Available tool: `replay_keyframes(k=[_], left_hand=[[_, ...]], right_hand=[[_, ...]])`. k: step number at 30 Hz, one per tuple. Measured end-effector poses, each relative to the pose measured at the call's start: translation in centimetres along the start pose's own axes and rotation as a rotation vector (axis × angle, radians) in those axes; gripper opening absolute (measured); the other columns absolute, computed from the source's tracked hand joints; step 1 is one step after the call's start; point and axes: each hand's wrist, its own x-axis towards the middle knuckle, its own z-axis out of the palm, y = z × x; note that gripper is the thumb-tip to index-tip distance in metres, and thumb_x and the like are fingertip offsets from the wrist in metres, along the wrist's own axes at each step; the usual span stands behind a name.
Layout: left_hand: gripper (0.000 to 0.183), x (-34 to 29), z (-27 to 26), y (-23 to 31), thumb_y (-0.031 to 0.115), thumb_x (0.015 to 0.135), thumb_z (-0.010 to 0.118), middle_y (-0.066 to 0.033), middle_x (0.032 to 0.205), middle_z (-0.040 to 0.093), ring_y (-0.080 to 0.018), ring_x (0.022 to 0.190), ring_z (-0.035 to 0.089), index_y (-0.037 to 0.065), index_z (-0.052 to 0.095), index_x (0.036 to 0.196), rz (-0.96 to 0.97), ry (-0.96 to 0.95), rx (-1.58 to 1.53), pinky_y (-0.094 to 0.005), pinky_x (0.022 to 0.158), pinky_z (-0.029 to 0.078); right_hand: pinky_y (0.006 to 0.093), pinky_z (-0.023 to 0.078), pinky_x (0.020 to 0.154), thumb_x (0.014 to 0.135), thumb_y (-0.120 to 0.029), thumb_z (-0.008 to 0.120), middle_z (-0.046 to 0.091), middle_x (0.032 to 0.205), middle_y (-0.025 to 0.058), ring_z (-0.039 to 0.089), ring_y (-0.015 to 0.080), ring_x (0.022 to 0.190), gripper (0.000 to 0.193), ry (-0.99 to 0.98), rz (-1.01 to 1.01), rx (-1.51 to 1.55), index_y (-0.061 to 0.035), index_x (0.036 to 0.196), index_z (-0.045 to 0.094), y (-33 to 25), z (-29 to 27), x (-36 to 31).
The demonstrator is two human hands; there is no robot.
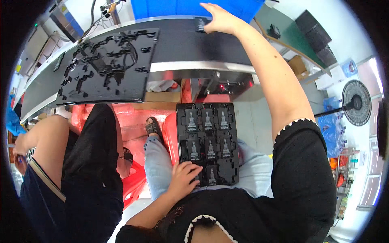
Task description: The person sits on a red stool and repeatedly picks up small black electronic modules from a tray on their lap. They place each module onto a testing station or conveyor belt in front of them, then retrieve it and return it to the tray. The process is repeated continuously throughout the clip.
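Observation:
A black moulded plastic tray (207, 137) lies across my lap. Several flat black pieces with pale printing, such as one middle piece (210, 148), sit in its pockets; the lower right pocket shows bare plastic. My left hand (185, 179) rests over the tray's lower left corner, its fingers laid out and covering most of that pocket. Stretched far forward over the dark conveyor belt, my right hand (221, 20) has thumb and fingers spread. Beside its thumb lies another flat black printed piece (200, 25); whether they touch I cannot tell.
A larger empty-looking black tray (109, 67) lies on the belt (178, 44) at the left. A blue bin (182, 8) stands beyond the belt. Another person (81, 154) sits close on my left. A fan (355, 102) and a green table (289, 34) are at the right.

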Motion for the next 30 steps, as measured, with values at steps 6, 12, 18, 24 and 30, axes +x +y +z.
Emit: replay_keyframes(k=[6,12,18,24,30], left_hand=[[0.048,-0.1,0.0,-0.8,0.021,0.078,0.071,-0.0011,0.12,0.058,-0.025,0.124,0.046,0.016,0.059,0.125,0.016,-0.005,0.051,-0.0552,0.109,0.025],[0.047,-1.8,3.3,-3.5,0.027,0.081,0.07,-0.004,0.129,0.057,-0.0281,0.126,0.047,0.011,0.059,0.124,0.127,0.091,0.191,-0.0562,0.11,0.024],[0.045,-0.1,-0.3,0.0,0.019,0.075,0.074,-0.0058,0.115,0.059,-0.0283,0.121,0.048,0.011,0.063,0.117,0.014,0.088,0.176,-0.0537,0.109,0.027],[0.042,0.7,-0.9,1.0,0.016,0.072,0.074,-0.003,0.111,0.06,-0.0271,0.117,0.049,0.012,0.065,0.113,0.018,0.014,0.316,-0.049,0.107,0.03],[0.039,2.1,-3.0,1.5,0.014,0.07,0.075,-0.0053,0.11,0.059,-0.0295,0.112,0.052,0.009,0.067,0.108,0.022,0.034,0.287,-0.0437,0.102,0.037]], right_hand=[[0.0346,0.044,0.099,0.059,-0.017,0.071,0.054,0.128,0.0214,0.054,0.0331,0.117,0.087,-0.67,0.145,0.014,-0.0035,0.14,0.043,0.9,-3.1,2.0],[0.0409,0.039,0.104,0.071,-0.016,0.07,0.05,0.125,0.022,0.049,0.0366,0.118,0.071,-0.036,0.076,0.069,0.0002,0.135,0.043,-2.9,-7.5,-7.7],[0.0453,0.041,0.1,0.064,-0.024,0.075,0.052,0.129,0.018,0.05,0.0361,0.119,0.082,-0.166,-0.052,0.465,-0.0056,0.137,0.044,-12.8,-12.9,-26.3],[0.046,0.036,0.105,0.063,-0.017,0.075,0.047,0.137,0.0154,0.042,0.0341,0.129,0.087,-0.597,0.241,0.617,-0.0049,0.141,0.038,-19.4,-10.5,-40.7],[0.0558,0.033,0.105,0.069,-0.019,0.076,0.041,0.145,0.0113,0.036,0.0303,0.136,0.084,-0.667,0.157,0.317,-0.0073,0.143,0.037,-20.9,-9.5,-43.6]])
